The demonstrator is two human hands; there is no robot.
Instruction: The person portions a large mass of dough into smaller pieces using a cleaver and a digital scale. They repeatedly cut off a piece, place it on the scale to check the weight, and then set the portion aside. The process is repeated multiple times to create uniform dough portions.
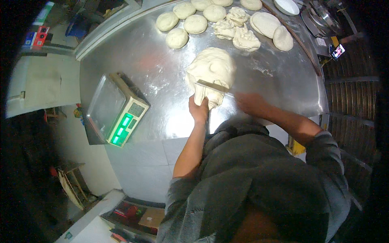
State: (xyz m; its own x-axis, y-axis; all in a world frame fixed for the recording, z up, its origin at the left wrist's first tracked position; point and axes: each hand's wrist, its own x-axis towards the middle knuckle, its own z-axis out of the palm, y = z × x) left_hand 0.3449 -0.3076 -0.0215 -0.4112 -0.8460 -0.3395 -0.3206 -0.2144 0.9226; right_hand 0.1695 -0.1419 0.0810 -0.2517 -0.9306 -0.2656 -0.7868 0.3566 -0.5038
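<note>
A large mass of pale dough (212,65) lies on the stainless steel table (127,60) in front of me. My left hand (199,111) grips a flap of dough at the near edge of the mass, thumb on top. In my right hand (252,104) is the handle of a flat metal blade (212,86), a dough cutter or cleaver. The blade lies across the near part of the dough, just beyond my left fingers. How deep its edge sits in the dough cannot be told. My right fingers hide most of the handle.
A digital scale (124,112) with a metal pan and lit display stands at left. Several round dough pieces (177,38), rough dough lumps (246,39) and flattened dough (265,24) lie along the far side. A wooden rod (296,41), white bowl (286,6) and phone (338,51) are at right.
</note>
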